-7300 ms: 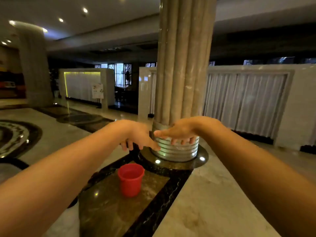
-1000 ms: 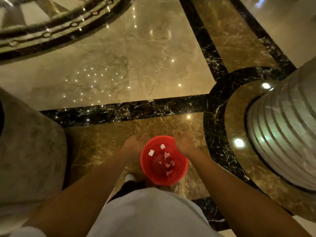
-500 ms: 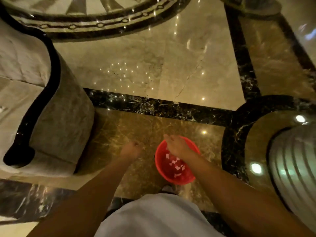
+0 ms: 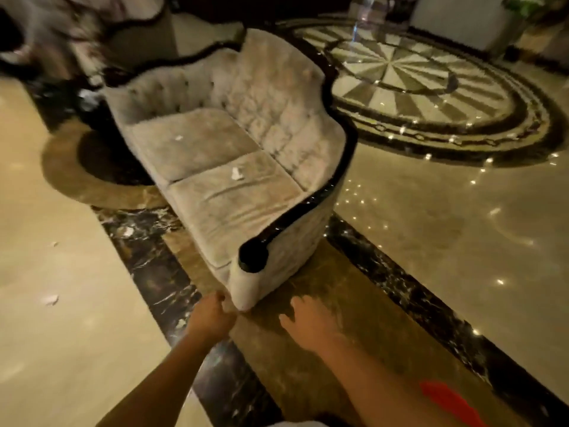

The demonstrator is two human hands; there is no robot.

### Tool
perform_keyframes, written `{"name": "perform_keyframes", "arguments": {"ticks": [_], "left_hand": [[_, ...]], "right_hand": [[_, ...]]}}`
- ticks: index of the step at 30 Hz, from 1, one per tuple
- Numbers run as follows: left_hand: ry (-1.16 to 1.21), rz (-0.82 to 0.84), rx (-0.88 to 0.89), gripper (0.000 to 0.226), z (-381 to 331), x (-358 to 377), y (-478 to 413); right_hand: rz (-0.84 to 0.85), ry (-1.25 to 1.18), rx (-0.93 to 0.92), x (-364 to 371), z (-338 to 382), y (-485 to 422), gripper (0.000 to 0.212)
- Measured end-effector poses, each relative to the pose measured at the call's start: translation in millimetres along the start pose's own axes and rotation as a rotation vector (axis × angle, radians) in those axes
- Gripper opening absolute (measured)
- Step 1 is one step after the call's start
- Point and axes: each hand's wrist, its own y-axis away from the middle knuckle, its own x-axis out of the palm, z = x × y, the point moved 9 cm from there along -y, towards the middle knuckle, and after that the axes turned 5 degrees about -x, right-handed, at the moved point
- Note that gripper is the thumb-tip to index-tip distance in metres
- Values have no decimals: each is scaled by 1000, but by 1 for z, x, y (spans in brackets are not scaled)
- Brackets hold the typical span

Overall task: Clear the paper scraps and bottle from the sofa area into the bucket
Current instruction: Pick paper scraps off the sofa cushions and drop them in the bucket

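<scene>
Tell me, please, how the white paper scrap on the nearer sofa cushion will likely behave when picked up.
The scrap looks small and crumpled, so it is probably very light and floppy. Lying loose on the plush sofa cushion, it may need a pinch and could drift if dropped.

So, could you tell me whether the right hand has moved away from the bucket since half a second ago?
Yes. The right hand has left the red bucket and now reaches toward the sofa.
</scene>
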Motion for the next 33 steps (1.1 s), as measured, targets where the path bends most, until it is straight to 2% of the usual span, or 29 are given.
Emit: {"name": "perform_keyframes", "arguments": {"ticks": [4, 7, 11, 17, 21, 28, 33], "left_hand": [[-3, -57, -119, 47, 60, -55, -21], [-16, -40, -168, 49, 77, -66, -44], [-100, -34, -158, 48, 66, -97, -82], [-161, -169, -227, 43, 45, -209, -145], [-207, -251, -195, 44, 25, -258, -188], [-237, -215, -128, 40, 7, -304, -283], [-247, -172, -94, 42, 14, -350, -366]], "right_hand": [[-7, -55, -124, -2, 79, -56, 49], [13, -61, -151, -7, 111, -104, 52], [4, -1, -198, -35, 140, -176, 55], [5, -56, -232, -92, 193, -289, 52], [-20, -29, -282, -128, 229, -343, 51], [-18, -52, -265, -153, 265, -438, 44], [59, -62, -185, -144, 283, -511, 52]]}}
